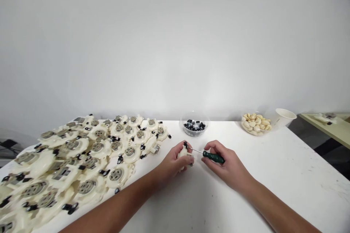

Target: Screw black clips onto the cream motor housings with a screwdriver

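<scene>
My left hand (175, 162) is closed around a small cream plastic part (182, 153) with a black piece (185, 145) at its top. My right hand (222, 162) grips a screwdriver (214, 157) by its dark green handle. The metal shaft points left, and its tip is at or close to the black piece; whether they touch is too small to tell. Fingers hide much of the cream part. Just beyond both hands stands a clear bowl (194, 131) of small black parts.
Many cream motor housings (87, 185) with black fittings cover the left of the white table (287, 189). At the back right are a bowl of cream oval pieces (256, 123) and a tilted white cup (285, 115). A second table (328, 127) stands farther right.
</scene>
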Demonstrator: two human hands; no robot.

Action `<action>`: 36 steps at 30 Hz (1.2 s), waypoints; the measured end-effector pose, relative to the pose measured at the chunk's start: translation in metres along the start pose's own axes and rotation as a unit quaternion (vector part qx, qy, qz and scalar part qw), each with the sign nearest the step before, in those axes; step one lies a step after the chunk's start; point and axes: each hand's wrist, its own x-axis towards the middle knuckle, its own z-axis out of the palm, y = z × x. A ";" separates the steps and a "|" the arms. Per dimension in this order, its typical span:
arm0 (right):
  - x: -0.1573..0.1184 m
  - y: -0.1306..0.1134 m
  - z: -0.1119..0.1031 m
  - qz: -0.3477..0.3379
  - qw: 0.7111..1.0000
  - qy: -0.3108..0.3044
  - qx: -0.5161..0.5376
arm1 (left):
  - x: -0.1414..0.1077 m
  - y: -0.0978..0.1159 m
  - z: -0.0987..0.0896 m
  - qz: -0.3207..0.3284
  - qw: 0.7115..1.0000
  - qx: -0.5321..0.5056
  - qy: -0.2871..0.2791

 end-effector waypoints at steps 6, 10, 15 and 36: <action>-0.002 -0.004 0.000 -0.011 1.000 -0.013 -0.027 | 0.004 0.000 0.003 -0.016 0.998 -0.051 0.034; -0.004 -0.007 -0.002 -0.028 0.999 -0.018 -0.037 | 0.006 -0.001 0.003 -0.047 0.996 -0.051 0.058; -0.005 -0.008 -0.001 -0.038 0.999 0.003 -0.037 | 0.004 0.000 0.001 -0.009 0.998 -0.055 0.030; -0.003 -0.002 -0.002 -0.069 0.993 0.068 -0.072 | 0.007 0.011 -0.005 -0.022 0.989 -0.142 -0.035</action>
